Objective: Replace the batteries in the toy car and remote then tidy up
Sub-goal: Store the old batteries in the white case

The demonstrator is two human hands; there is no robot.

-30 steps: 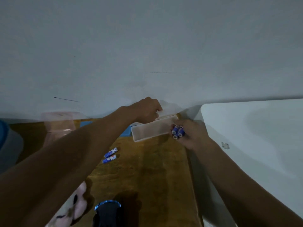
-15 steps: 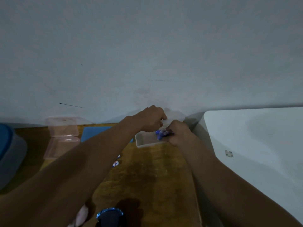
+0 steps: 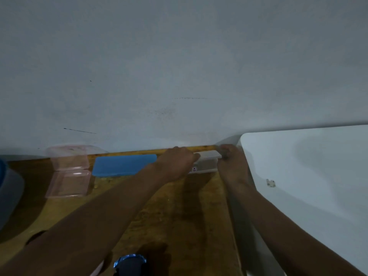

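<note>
The wooden table (image 3: 189,216) before me carries a grey tub (image 3: 10,196), an open pink box (image 3: 67,176), a blue lid (image 3: 123,165), a white box (image 3: 207,166) and, nearest me, the car (image 3: 130,264).

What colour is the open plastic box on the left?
Translucent pink: the plastic box, head view.

The left hand (image 3: 175,165) and right hand (image 3: 232,164) grip the white box (image 3: 207,164) at frame centre. A blue lid (image 3: 123,165) lies just left.
</note>
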